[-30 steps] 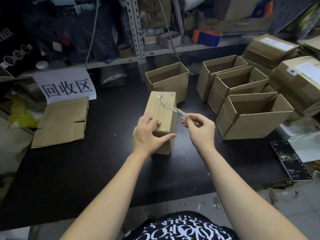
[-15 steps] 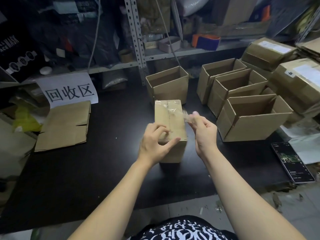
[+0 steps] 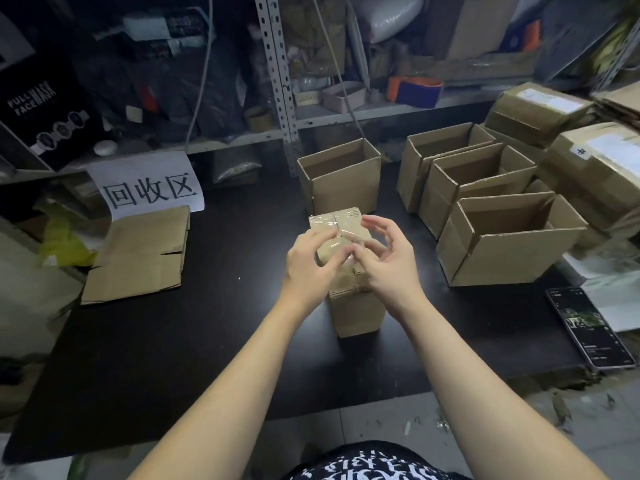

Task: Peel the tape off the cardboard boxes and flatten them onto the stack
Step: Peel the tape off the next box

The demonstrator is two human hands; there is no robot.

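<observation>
Head view: taped cardboard box (image 3: pixel 356 313) stands upright near the middle of the black table (image 3: pixel 173 358), directly in front of the person. Clear tape (image 3: pixel 341 233) lies crinkled across its closed top, partly lifted. Both hands meet over that top. Right hand (image 3: pixel 388 268): thumb and forefinger pinched on the loose tape, other fingers fanned upward and apart. Left hand (image 3: pixel 308 265): fingers bent, tips down on the taped top just beside the right fingertips; cannot tell whether it grips the tape or only presses. One open box (image 3: pixel 341 181) sits just behind the taped one; three more open boxes (image 3: pixel 502 237) are grouped to the right, touching each other. Flattened cardboard stack (image 3: pixel 138 258) lies at the table's left, its far edge under a white paper sign (image 3: pixel 149 188) with printed characters. Phone (image 3: pixel 588 330) rests face up near the right edge. Sealed boxes (image 3: pixel 536 109) are piled far right. Metal shelf (image 3: pixel 277 81) behind is crowded with goods.
</observation>
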